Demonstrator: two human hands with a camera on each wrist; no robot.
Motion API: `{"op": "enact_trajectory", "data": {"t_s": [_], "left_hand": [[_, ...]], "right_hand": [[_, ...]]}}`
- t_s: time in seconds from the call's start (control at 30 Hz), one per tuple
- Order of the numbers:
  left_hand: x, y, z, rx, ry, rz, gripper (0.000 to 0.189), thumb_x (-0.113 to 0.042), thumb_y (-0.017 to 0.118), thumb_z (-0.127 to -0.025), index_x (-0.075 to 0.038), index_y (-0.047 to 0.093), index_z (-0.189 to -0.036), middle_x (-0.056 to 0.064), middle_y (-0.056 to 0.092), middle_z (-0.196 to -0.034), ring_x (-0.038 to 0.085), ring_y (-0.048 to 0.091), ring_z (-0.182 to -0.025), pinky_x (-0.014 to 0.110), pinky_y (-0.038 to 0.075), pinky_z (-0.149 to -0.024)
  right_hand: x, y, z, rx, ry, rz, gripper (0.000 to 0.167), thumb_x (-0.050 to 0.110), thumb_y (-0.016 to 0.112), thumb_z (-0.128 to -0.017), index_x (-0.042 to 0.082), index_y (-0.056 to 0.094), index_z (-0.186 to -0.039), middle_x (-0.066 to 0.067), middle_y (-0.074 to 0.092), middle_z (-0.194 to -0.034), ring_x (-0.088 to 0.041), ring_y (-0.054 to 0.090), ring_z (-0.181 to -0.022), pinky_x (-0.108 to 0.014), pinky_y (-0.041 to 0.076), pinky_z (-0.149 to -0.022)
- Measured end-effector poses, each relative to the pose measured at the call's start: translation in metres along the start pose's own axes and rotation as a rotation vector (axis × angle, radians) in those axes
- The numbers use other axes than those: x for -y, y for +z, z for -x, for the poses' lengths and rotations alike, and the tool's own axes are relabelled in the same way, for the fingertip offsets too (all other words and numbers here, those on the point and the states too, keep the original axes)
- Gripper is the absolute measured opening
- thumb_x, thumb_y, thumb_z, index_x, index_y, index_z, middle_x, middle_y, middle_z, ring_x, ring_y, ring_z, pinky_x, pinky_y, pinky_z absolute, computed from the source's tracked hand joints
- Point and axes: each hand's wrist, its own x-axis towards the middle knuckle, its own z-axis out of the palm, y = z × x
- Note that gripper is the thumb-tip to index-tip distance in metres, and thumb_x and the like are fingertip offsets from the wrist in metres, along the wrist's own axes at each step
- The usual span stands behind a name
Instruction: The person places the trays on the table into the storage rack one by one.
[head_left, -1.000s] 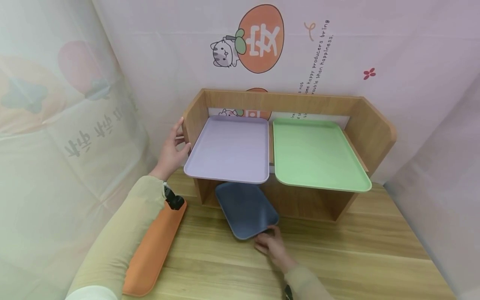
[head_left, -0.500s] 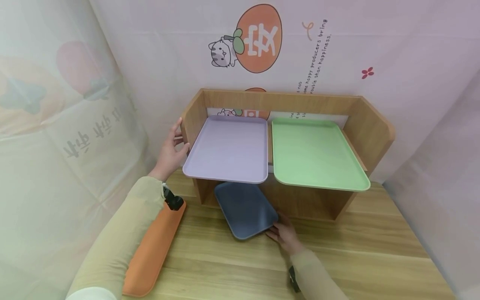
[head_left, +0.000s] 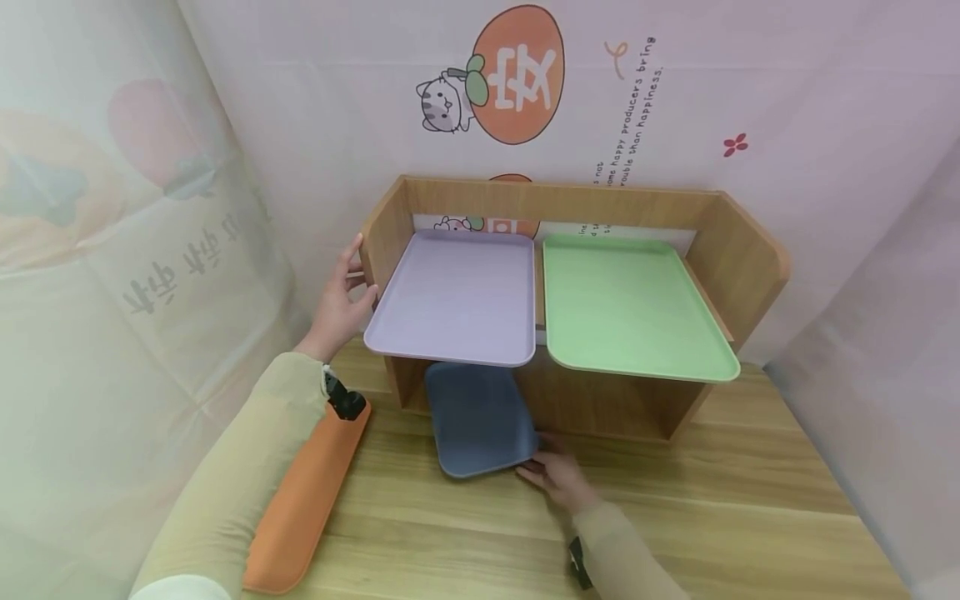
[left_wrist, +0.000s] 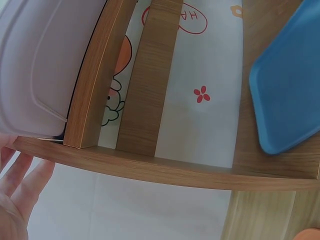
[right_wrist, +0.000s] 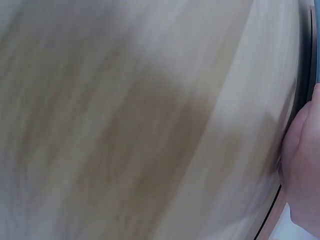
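Observation:
A dark blue tray slants out of the shelf's lower left compartment, its back end under the purple tray. At its front right corner is my right hand, fingers and thumb gripping about the corner. The right wrist view shows only part of this hand beside the tray's edge. My left hand rests on the left side panel of the wooden shelf, fingers fairly straight on its outside and thumb by the front edge. In the left wrist view, its fingertips touch the panel.
A green tray lies on the shelf's upper level at right, overhanging the front like the purple one. On the wooden table an orange tray lies under my left forearm. Printed curtains close in behind and at the sides.
The dark blue tray has turned, its front end swinging left. My right hand went from its front edge to the right corner, then moved slightly left with it. The left hand stays put.

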Motion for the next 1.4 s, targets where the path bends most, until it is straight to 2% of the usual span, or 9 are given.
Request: {"op": "enact_trajectory", "data": {"t_s": [0.23, 0.4, 0.53, 0.7, 0.8, 0.9, 1.03, 1.23, 1.4], "left_hand": [[-0.003, 0.0, 0.001, -0.012, 0.022, 0.005, 0.076, 0.001, 0.055, -0.091, -0.026, 0.018, -0.151, 0.026, 0.045, -0.13, 0.042, 0.05, -0.12, 0.053, 0.043, -0.102], [-0.003, 0.0, 0.001, -0.014, 0.02, 0.005, 0.076, 0.001, 0.055, -0.091, -0.027, 0.017, -0.151, 0.026, 0.044, -0.131, 0.043, 0.05, -0.12, 0.054, 0.043, -0.102], [-0.003, 0.0, 0.002, -0.012, 0.006, 0.006, 0.077, 0.0, 0.055, -0.091, -0.029, 0.017, -0.151, 0.025, 0.044, -0.131, 0.042, 0.05, -0.121, 0.054, 0.042, -0.102], [-0.002, 0.0, 0.002, -0.009, -0.006, 0.015, 0.077, 0.0, 0.055, -0.092, -0.031, 0.016, -0.151, 0.025, 0.044, -0.131, 0.042, 0.049, -0.122, 0.055, 0.043, -0.101], [-0.003, 0.0, 0.002, -0.007, -0.005, 0.012, 0.077, 0.0, 0.055, -0.092, -0.031, 0.016, -0.151, 0.025, 0.044, -0.131, 0.042, 0.049, -0.122, 0.054, 0.043, -0.101], [-0.004, 0.0, 0.002, -0.009, -0.001, 0.013, 0.077, 0.0, 0.055, -0.092, -0.03, 0.016, -0.151, 0.025, 0.044, -0.131, 0.042, 0.049, -0.121, 0.054, 0.043, -0.101], [-0.003, 0.0, 0.002, -0.007, -0.003, 0.012, 0.077, 0.0, 0.055, -0.092, -0.029, 0.016, -0.151, 0.026, 0.043, -0.131, 0.043, 0.049, -0.122, 0.054, 0.044, -0.1], [-0.003, 0.0, 0.002, -0.002, -0.014, 0.005, 0.077, -0.001, 0.055, -0.092, -0.03, 0.016, -0.151, 0.025, 0.044, -0.131, 0.042, 0.049, -0.122, 0.053, 0.044, -0.1], [-0.003, 0.001, 0.002, -0.002, -0.02, -0.014, 0.079, -0.002, 0.056, -0.092, -0.033, 0.014, -0.151, 0.024, 0.044, -0.131, 0.041, 0.049, -0.123, 0.054, 0.044, -0.1]], "right_hand": [[-0.004, 0.013, 0.004, 0.072, 0.001, 0.002, 0.05, -0.009, 0.042, -0.094, -0.01, 0.02, -0.139, -0.01, 0.052, -0.101, -0.011, 0.063, -0.075, -0.024, 0.057, -0.075], [-0.004, 0.024, 0.006, 0.156, 0.028, -0.089, 0.051, -0.007, 0.039, -0.096, -0.009, 0.015, -0.141, -0.013, 0.047, -0.116, -0.013, 0.061, -0.095, -0.027, 0.053, -0.091], [-0.003, 0.031, 0.003, 0.241, 0.069, -0.228, 0.052, -0.008, 0.03, -0.097, -0.008, 0.009, -0.144, -0.018, 0.042, -0.126, -0.017, 0.056, -0.107, -0.033, 0.046, -0.102], [-0.002, 0.036, 0.001, 0.254, 0.092, -0.336, 0.034, 0.003, 0.03, -0.1, -0.009, 0.027, -0.132, -0.017, 0.047, -0.117, -0.022, 0.055, -0.107, -0.039, 0.042, -0.107], [-0.002, 0.038, -0.001, 0.241, 0.09, -0.375, 0.034, 0.013, 0.027, -0.102, -0.008, 0.032, -0.128, -0.025, 0.037, -0.127, -0.032, 0.046, -0.119, -0.044, 0.036, -0.11], [-0.003, 0.039, -0.002, 0.244, 0.095, -0.452, 0.045, 0.022, 0.021, -0.104, -0.008, 0.019, -0.138, -0.033, 0.015, -0.141, -0.043, 0.025, -0.133, -0.048, 0.025, -0.115], [-0.006, 0.041, -0.004, 0.239, 0.133, -0.544, 0.058, 0.031, 0.018, -0.104, -0.005, 0.002, -0.146, -0.035, -0.004, -0.148, -0.048, 0.005, -0.14, -0.048, 0.017, -0.118], [-0.006, 0.044, -0.005, 0.32, 0.176, -0.58, 0.066, 0.039, 0.013, -0.103, 0.003, -0.021, -0.147, -0.038, -0.017, -0.148, -0.047, -0.006, -0.141, -0.046, 0.004, -0.12], [-0.003, 0.049, -0.006, 0.364, 0.186, -0.588, 0.067, 0.048, 0.01, -0.101, 0.015, -0.026, -0.146, -0.036, -0.02, -0.148, -0.047, -0.009, -0.141, -0.048, -0.001, -0.119]]}}
